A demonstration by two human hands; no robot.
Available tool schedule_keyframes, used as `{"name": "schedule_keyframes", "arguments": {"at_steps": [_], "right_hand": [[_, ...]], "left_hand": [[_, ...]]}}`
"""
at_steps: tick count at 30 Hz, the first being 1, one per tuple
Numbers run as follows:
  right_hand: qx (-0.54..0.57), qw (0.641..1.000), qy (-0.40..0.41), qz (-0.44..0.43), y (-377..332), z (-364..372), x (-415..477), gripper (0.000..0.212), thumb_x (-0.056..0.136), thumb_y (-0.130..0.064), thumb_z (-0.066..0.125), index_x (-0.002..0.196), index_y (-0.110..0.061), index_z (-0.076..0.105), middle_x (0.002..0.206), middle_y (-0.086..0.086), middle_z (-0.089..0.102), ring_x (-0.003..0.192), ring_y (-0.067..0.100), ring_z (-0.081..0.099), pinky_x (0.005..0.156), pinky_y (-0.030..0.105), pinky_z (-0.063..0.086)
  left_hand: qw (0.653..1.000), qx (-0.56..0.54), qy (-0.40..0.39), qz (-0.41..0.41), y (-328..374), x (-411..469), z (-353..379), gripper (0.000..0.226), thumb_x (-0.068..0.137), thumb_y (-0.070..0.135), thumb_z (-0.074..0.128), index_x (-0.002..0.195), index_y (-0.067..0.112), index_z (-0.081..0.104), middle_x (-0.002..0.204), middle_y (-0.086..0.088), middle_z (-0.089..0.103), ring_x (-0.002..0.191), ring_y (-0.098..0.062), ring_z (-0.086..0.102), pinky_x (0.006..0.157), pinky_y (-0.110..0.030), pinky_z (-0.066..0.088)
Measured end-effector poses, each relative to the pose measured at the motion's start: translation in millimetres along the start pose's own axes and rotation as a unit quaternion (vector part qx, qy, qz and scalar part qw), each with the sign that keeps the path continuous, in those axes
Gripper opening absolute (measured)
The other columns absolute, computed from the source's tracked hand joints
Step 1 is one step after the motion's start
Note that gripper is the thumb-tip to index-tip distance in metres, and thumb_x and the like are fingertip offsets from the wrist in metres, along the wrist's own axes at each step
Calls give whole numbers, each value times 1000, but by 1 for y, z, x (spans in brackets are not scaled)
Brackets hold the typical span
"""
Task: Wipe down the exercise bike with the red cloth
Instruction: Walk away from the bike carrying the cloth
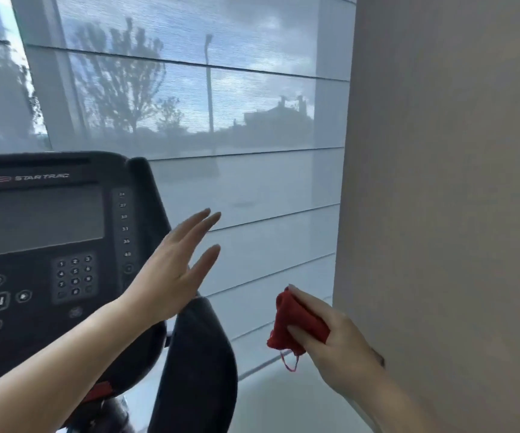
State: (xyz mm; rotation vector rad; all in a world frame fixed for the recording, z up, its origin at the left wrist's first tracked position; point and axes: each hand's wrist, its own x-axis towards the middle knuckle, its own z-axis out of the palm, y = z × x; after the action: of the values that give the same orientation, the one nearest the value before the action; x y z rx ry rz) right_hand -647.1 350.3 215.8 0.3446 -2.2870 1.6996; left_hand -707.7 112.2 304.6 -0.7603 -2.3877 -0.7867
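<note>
Rightward, red cloth (296, 323) clears bike (65, 245).

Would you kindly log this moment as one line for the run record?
left hand: open, beside bike console | right hand: holding red cloth, clear of bike | wiping: no contact now

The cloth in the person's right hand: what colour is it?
Red, seen in the head view: the cloth is bunched in the right hand.

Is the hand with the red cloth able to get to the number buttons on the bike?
Probably, but not straight away. The right hand holds the red cloth off to the side, and the open left hand hovers between it and the number buttons.
</note>
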Motion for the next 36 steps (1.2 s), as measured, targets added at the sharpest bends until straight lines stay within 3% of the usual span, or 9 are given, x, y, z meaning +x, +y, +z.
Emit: {"name": "schedule_keyframes", "arguments": {"at_steps": [3, 7, 11, 16, 23, 27, 31, 34, 36], "right_hand": [[5, 998, 32, 47, 20, -41, -49, 56, 87, 2, 58, 126, -37, 52, 97, -9, 71, 79, 13, 72, 69, 15, 53], [-22, 990, 95, 104, 53, -108, -124, 61, 85, -3, 63, 127, -45, 50, 113, -12, 66, 97, 11, 67, 87, 28, 53], [-46, 972, 178, 143, 73, -178, -212, 63, 84, -6, 65, 129, -46, 47, 107, -28, 64, 95, -5, 63, 84, 13, 47], [-66, 923, 307, 221, 83, -260, -353, 66, 84, -3, 63, 130, -46, 44, 103, -18, 66, 81, 3, 68, 77, 22, 51], [-130, 803, 480, 327, 57, -331, -545, 67, 87, -7, 61, 138, -42, 36, 131, -18, 50, 114, -4, 49, 91, 5, 37], [-109, 724, 580, 356, 28, -346, -625, 65, 90, -6, 57, 140, -40, 33, 127, -15, 50, 92, 6, 67, 80, 32, 54], [-128, 627, 656, 400, 8, -357, -694, 68, 88, -17, 63, 144, -33, 28, 131, -18, 44, 113, 7, 50, 87, 14, 42], [-133, 576, 694, 412, -4, -368, -740, 64, 86, -22, 65, 137, -41, 31, 119, -30, 41, 107, 3, 44, 80, 8, 39], [-135, 541, 718, 418, -10, -377, -771, 61, 86, -25, 66, 129, -48, 31, 110, -36, 39, 102, 3, 45, 69, 5, 40]], "left_hand": [[996, -7, -81, 29, 51, 3, 41, 63, 84, 61, 27, 145, 44, 23, 150, 24, 23, 138, 1, 22, 112, -24, 22], [980, -26, -188, 64, 127, -4, 107, 66, 81, 67, 23, 144, 46, 24, 144, 28, 27, 132, 5, 27, 103, -14, 19], [956, -55, -269, 102, 208, -35, 194, 61, 87, 58, 29, 144, 37, 30, 149, 16, 32, 134, -1, 30, 103, -12, 18], [904, -135, -370, 165, 342, -103, 324, 53, 96, 43, 39, 146, 29, 31, 151, 9, 33, 136, -7, 30, 102, -12, 18], [774, -292, -527, 193, 532, -206, 429, 48, 95, 44, 44, 142, 38, 35, 141, 20, 36, 128, 6, 29, 104, -17, 19], [699, -300, -600, 248, 619, -251, 455, 47, 95, 49, 41, 140, 44, 33, 137, 27, 32, 128, 6, 29, 104, -20, 21], [613, -299, -648, 339, 707, -296, 462, 52, 92, 54, 40, 142, 42, 32, 147, 21, 33, 136, 0, 30, 110, -24, 23], [559, -300, -666, 392, 771, -331, 462, 66, 79, 69, 34, 141, 43, 32, 147, 20, 34, 135, -2, 33, 112, -31, 28], [526, -308, -675, 416, 813, -356, 466, 60, 83, 65, 35, 139, 45, 33, 147, 19, 35, 134, -2, 34, 112, -33, 30]]}}
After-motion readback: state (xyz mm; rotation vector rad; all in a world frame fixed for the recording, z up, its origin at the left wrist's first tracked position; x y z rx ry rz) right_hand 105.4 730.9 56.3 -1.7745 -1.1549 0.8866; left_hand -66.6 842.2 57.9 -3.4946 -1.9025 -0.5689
